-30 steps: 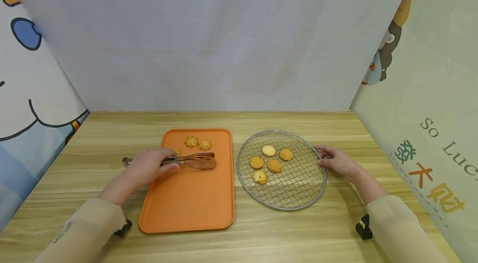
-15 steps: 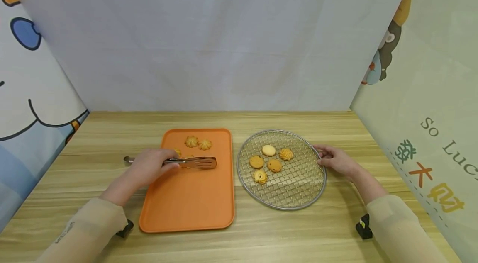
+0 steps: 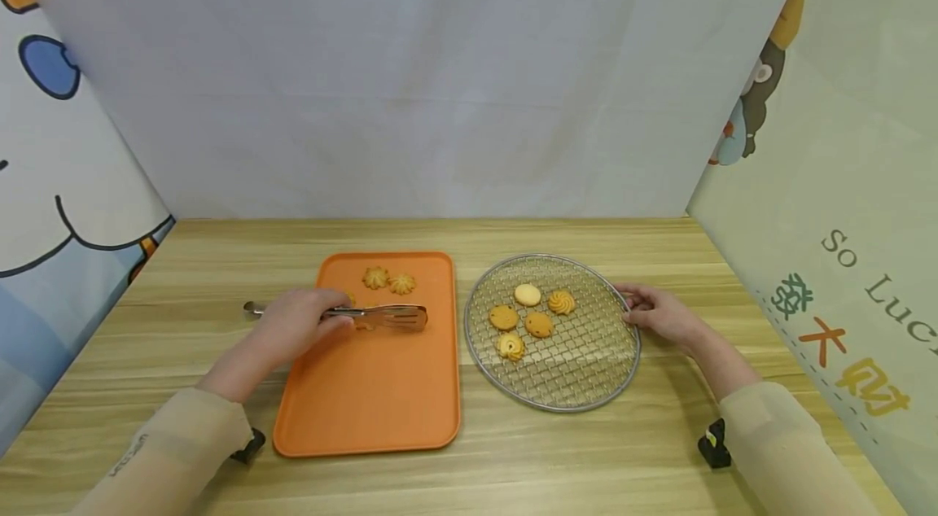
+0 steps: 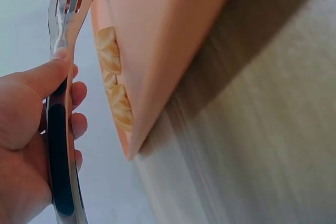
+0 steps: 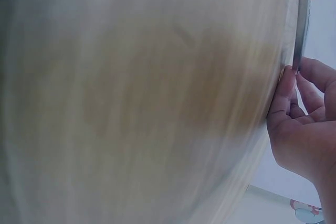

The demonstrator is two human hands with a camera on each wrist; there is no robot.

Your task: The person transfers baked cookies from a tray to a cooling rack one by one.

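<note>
Left hand (image 3: 293,325) grips tongs (image 3: 381,316) above tray (image 3: 366,410).

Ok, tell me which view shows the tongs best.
The head view: the tongs lie whole over the orange tray, gripped by the left hand. The left wrist view shows their slotted tip and black-padded handle close up, with one end cropped. The right wrist view shows none of them.

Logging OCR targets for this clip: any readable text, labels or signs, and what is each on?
"So Luc", cut off by the frame edge: grey letters on the right side panel.
Three large coloured Chinese characters below it on the same panel: I cannot read them surely.
Small print on the left sleeve: too small to read.
</note>
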